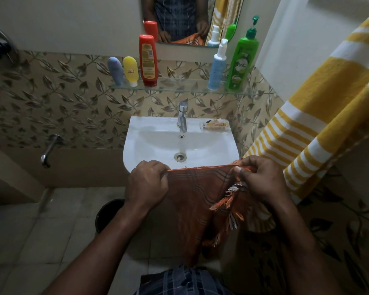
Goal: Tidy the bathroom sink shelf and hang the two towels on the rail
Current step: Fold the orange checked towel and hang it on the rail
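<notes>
The orange towel point(196, 201) was thin woven cloth, fringed. The sink point(222, 150) was glossy white ceramic. The shelf point(179, 86) was clear glass.

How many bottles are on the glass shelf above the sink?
5: grey-blue tube, yellow tube and red bottle at the left end; pale blue spray bottle and green pump bottle at the right. None look hidden.

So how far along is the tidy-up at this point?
Looks done: five bottles stand upright on the glass shelf, and the yellow striped towel hangs at right. In hand: left hand and right hand hold the orange towel stretched by its top edge. Left: hanging it, and maybe the small packet on the sink rim.
</notes>
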### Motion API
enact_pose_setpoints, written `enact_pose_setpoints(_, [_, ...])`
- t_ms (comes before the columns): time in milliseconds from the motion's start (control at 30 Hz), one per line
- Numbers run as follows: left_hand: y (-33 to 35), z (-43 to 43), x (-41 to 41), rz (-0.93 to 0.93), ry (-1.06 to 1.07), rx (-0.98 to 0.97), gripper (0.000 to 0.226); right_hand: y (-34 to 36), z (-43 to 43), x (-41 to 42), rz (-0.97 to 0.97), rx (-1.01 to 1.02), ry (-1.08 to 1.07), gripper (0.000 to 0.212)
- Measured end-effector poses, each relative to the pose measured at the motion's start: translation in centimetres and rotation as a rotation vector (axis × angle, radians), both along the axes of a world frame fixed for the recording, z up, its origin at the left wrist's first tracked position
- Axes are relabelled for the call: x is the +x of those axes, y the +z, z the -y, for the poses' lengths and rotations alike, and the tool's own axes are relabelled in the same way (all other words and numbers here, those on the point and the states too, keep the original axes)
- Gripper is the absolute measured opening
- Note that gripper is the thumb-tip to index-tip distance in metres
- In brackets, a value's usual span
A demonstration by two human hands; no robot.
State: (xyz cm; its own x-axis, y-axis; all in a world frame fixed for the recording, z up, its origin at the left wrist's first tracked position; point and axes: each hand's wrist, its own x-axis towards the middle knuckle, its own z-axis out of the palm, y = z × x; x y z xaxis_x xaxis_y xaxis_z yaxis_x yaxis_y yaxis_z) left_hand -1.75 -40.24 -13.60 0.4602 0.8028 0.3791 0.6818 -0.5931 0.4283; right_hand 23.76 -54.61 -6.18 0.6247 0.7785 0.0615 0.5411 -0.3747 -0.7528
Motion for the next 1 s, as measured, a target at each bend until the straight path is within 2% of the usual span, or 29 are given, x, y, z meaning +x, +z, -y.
enact_pose_setpoints(167, [-1.6, -0.6, -1.0, -0.022, 0.021, 0.012, 0.008, -0.1, -0.4, -0.2, -0.005, -0.005, -0.011, 0.007])
enact_pose_setpoints(267, [-2.0, -0.7, -1.6, -0.037, -0.086, 0.049, 0.009, -0.2, -0.5, -0.3, 0.006, 0.002, -0.025, 0.007])
enact_pose_setpoints(333, [-2.4, -0.8, -2.2, -0.101, -0.165, 0.058, 0.011, 0.0, -0.5, -0.3, 0.001, 0.012, -0.032, 0.007])
enact_pose_setpoints(433, [-3.2, -0.4, -2.7, -0.268, -0.237, -0.054, 0.031, 0.3, -0.8, -0.7, -0.001, 0.024, -0.027, 0.008])
enact_pose_setpoints(500, [-3.6, -0.1, -2.7, -0.397, -0.286, -0.174, 0.032, 0.3, -1.2, -1.1, 0.017, 0.022, -0.021, 0.010])
enact_pose_setpoints(567, [-3.9, 0.3, -2.9, -0.458, -0.317, -0.205, 0.031, 0.2, -1.6, -1.5, 0.028, 0.013, -0.017, 0.014])
enact_pose_setpoints(800, [-4.4, -0.2, -4.7, -0.262, -0.213, -0.084, 0.009, 0.0, -2.3, -1.8, 0.095, -0.022, -0.027, 0.017])
enact_pose_setpoints(1000, [-4.1, -0.1, -5.6, -0.155, -0.066, -0.009, 0.012, -0.3, -2.9, -2.3, 0.084, -0.051, -0.043, 0.013])
